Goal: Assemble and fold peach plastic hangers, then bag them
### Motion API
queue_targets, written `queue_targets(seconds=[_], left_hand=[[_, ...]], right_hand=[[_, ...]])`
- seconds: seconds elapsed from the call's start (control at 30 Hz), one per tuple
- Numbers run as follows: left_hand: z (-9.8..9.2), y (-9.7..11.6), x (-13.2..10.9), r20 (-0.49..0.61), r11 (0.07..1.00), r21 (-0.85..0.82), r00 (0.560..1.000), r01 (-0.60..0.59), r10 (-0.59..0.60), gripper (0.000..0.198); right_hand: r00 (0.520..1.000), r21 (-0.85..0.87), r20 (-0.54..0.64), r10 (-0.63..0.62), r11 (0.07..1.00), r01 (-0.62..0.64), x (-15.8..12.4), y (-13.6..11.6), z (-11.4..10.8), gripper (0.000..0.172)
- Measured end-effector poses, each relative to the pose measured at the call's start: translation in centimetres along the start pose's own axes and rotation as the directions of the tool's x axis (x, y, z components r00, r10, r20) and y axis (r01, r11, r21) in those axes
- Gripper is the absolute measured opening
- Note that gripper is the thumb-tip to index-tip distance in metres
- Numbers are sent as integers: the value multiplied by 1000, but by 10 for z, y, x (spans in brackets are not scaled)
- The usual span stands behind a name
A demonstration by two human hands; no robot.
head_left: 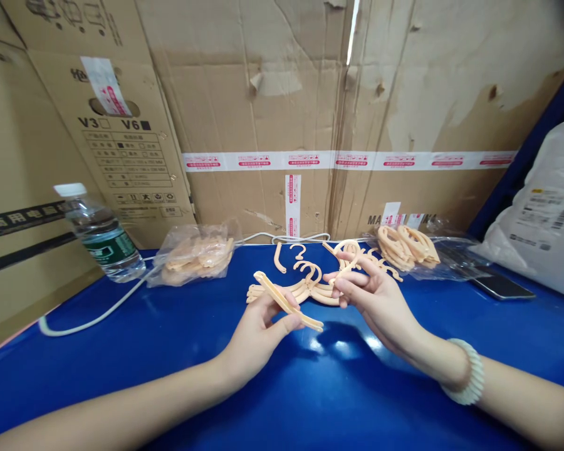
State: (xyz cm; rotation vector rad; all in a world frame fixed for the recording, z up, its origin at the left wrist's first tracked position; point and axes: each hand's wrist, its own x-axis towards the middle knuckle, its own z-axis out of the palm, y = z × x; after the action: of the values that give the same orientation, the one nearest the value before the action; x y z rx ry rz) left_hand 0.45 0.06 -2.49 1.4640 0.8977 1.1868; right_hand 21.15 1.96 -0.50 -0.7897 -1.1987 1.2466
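Note:
My left hand (258, 329) pinches a flat peach plastic hanger bar (289, 302) between thumb and fingers, held slanted just above the blue table (310, 388). My right hand (373, 294), with a white bead bracelet on its wrist, curls its fingers round a small peach hook piece (350, 264). Between and behind the hands lies a pile of assembled peach hangers (310, 285). Two loose hooks (289, 254) rest further back.
A water bottle (98, 235) lies at the left beside a white cable (103, 310). A clear bag of peach parts (195, 254) sits left of centre, another bag of hooks (411, 247) at the right. A phone (501, 285) and white parcel (545, 213) lie far right. Cardboard boxes wall the back.

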Motion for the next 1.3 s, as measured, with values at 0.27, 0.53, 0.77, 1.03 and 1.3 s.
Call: queue_targets(seconds=[0.27,0.53,0.77,1.03,1.3], left_hand=[[0,-3,2,-29,996,63,997,-67,69,17],[0,-4,2,-23,992,70,994,-103,104,17],[0,-4,3,-34,991,77,993,-110,113,17],[-3,-5,0,-54,987,114,991,-115,122,14],[-2,-1,-5,-40,968,184,983,-171,181,11]], right_hand=[[998,-7,4,-59,998,59,4,0,-8,27],[997,24,-55,-47,999,48,7,-3,-8,28],[999,-4,23,-33,999,33,8,-1,-10,27],[970,-72,217,105,993,-92,-5,-1,-2,22],[852,91,337,400,887,-452,-12,1,-1,25]])
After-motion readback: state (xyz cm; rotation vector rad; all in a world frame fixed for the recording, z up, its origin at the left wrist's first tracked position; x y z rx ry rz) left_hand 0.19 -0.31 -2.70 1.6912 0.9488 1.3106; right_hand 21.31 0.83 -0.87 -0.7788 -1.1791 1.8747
